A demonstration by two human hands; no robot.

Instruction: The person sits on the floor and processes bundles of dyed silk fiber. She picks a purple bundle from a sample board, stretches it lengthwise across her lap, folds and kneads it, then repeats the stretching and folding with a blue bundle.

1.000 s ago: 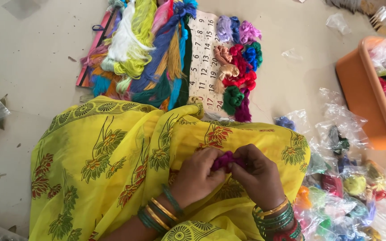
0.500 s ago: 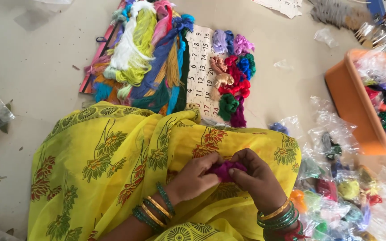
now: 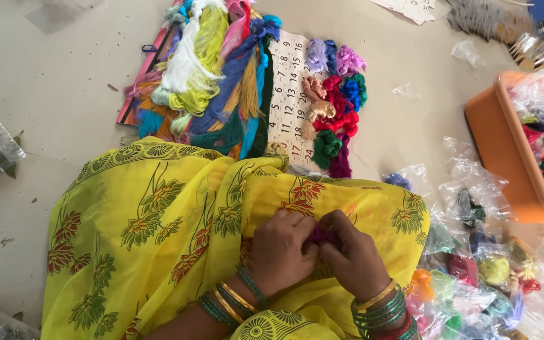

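Magenta thread bundle (image 3: 320, 235) pinched between left hand (image 3: 279, 252) and right hand (image 3: 352, 259), both closed on it, resting as before on yellow printed cloth (image 3: 158, 220). Beyond that cloth: thread skeins (image 3: 215, 75). Right of it: orange tub (image 3: 505, 151), plastic packets (image 3: 473, 283).

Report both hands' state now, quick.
Left hand: closed, fingers pinching the small magenta thread bundle.
Right hand: closed on the same magenta thread bundle, over the yellow cloth.
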